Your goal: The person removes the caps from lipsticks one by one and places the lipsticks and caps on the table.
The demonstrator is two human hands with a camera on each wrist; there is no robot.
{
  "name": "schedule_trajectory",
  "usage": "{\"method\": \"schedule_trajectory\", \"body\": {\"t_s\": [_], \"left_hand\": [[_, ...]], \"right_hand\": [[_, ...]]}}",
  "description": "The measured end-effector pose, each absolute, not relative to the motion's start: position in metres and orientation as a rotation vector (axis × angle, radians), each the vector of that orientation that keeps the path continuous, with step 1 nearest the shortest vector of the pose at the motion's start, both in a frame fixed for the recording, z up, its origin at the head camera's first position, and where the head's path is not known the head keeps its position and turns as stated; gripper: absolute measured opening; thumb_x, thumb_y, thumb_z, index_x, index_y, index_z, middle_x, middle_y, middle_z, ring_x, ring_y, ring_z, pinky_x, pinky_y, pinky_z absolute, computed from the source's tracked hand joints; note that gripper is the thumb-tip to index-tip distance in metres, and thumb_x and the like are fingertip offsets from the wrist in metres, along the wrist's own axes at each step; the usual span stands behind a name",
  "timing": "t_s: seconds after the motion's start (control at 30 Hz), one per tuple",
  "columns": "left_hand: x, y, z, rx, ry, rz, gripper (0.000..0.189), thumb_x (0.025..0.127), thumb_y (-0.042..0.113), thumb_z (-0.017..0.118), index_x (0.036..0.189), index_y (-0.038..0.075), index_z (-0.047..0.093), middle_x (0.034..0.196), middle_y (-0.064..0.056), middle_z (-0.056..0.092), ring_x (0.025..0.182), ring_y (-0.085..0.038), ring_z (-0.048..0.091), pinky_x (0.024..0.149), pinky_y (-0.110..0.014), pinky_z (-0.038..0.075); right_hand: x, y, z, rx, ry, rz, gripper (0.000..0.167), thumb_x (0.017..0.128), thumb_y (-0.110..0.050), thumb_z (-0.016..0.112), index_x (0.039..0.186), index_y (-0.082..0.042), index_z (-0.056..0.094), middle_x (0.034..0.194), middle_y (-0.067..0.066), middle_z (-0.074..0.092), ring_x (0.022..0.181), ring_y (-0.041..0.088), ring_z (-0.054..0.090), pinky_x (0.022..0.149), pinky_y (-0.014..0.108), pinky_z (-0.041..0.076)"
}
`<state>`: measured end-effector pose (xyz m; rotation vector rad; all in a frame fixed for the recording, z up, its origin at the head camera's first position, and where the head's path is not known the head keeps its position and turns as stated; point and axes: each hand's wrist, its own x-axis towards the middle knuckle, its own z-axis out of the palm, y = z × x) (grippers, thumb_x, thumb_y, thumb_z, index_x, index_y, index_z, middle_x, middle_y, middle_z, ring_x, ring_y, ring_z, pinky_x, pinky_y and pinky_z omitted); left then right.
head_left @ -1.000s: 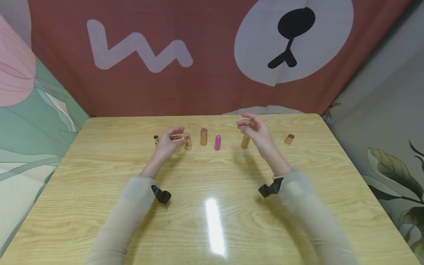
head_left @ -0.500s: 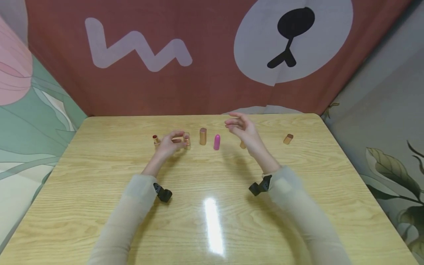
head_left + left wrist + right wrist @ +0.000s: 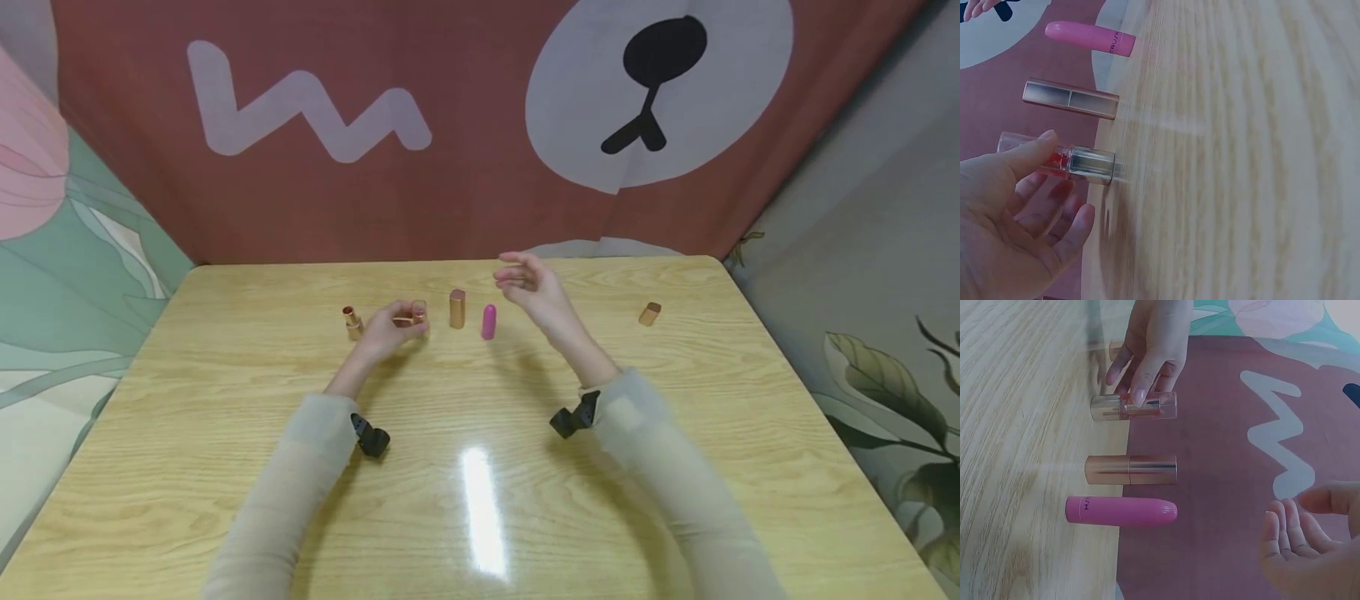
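My left hand pinches an upright lipstick with a clear cap and gold base between thumb and fingers; its base is at the table. In the left wrist view the thumb lies across the clear part, with red showing inside. My right hand hovers over the back of the table, fingers loosely bent and holding nothing. Nearest to it stands a pink lipstick tube. A gold lipstick tube stands upright between the pink one and the clear-capped one.
Left of my left hand is another gold lipstick with a dark red top. A short gold tube is at the right. The wooden table ends at a red-brown cloth with a bear print.
My left fingers have closed around the clear-capped lipstick. My right hand has moved left toward the pink tube, and its forearm now hides a gold tube seen earlier.
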<state>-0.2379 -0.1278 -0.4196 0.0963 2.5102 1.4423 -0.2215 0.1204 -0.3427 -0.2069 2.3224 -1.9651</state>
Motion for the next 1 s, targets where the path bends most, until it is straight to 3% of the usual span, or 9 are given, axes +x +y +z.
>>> {"method": "schedule_trajectory", "body": {"t_s": [0.2, 0.4, 0.53, 0.7, 0.77, 0.9, 1.0], "left_hand": [[-0.237, -0.129, -0.421, 0.109, 2.477, 1.494, 0.039, 0.094, 0.019, 0.061, 0.127, 0.000, 0.050, 0.129, -0.021, 0.055, 0.122, -0.036, 0.054, 0.095, -0.037, 0.051], [-0.235, -0.128, -0.419, 0.106, 2.462, 1.528, 0.036, 0.095, 0.023, 0.060, 0.122, 0.002, 0.051, 0.130, -0.021, 0.055, 0.121, -0.032, 0.053, 0.082, -0.030, 0.051], [-0.232, -0.128, -0.417, 0.093, 2.436, 1.542, 0.034, 0.095, 0.027, 0.059, 0.118, 0.003, 0.051, 0.128, -0.021, 0.053, 0.114, -0.029, 0.054, 0.079, -0.032, 0.053], [-0.227, -0.129, -0.414, 0.066, 2.417, 1.538, 0.042, 0.097, 0.031, 0.056, 0.126, 0.003, 0.047, 0.127, -0.022, 0.050, 0.102, -0.025, 0.056, 0.081, -0.034, 0.056], [-0.226, -0.130, -0.412, 0.058, 2.412, 1.528, 0.045, 0.097, 0.032, 0.056, 0.130, 0.003, 0.045, 0.127, -0.022, 0.049, 0.098, -0.023, 0.057, 0.082, -0.034, 0.057], [-0.223, -0.131, -0.410, 0.042, 2.412, 1.520, 0.046, 0.097, 0.032, 0.055, 0.133, 0.004, 0.043, 0.126, -0.022, 0.049, 0.094, -0.020, 0.057, 0.081, -0.033, 0.057], [-0.221, -0.131, -0.410, 0.040, 2.414, 1.521, 0.046, 0.098, 0.032, 0.053, 0.133, 0.004, 0.044, 0.121, -0.021, 0.050, 0.090, -0.018, 0.055, 0.078, -0.031, 0.056]], "right_hand": [[-0.220, 0.116, -0.346, -0.252, 2.343, -1.920, 0.045, 0.091, 0.007, 0.050, 0.135, 0.000, 0.045, 0.127, 0.029, 0.053, 0.118, 0.036, 0.054, 0.100, 0.036, 0.048], [-0.220, 0.109, -0.350, -0.308, 2.350, -1.878, 0.044, 0.091, 0.007, 0.051, 0.134, 0.001, 0.046, 0.126, 0.026, 0.054, 0.118, 0.037, 0.054, 0.096, 0.033, 0.050], [-0.220, 0.103, -0.353, -0.320, 2.335, -1.850, 0.043, 0.091, 0.007, 0.051, 0.134, 0.001, 0.047, 0.126, 0.023, 0.054, 0.119, 0.036, 0.053, 0.096, 0.033, 0.050], [-0.221, 0.094, -0.360, -0.320, 2.325, -1.795, 0.044, 0.091, 0.005, 0.051, 0.134, 0.000, 0.046, 0.129, 0.023, 0.053, 0.120, 0.035, 0.053, 0.097, 0.035, 0.050], [-0.220, 0.091, -0.364, -0.317, 2.327, -1.770, 0.044, 0.091, 0.004, 0.052, 0.134, -0.001, 0.047, 0.130, 0.022, 0.053, 0.119, 0.033, 0.053, 0.093, 0.029, 0.050], [-0.218, 0.084, -0.371, -0.305, 2.303, -1.761, 0.043, 0.091, 0.004, 0.051, 0.133, -0.004, 0.048, 0.130, 0.019, 0.053, 0.118, 0.033, 0.053, 0.070, 0.018, 0.045], [-0.216, 0.079, -0.375, -0.315, 2.272, -1.802, 0.043, 0.089, 0.006, 0.049, 0.132, 0.000, 0.049, 0.129, 0.022, 0.052, 0.118, 0.039, 0.052, 0.067, 0.017, 0.045]]}}
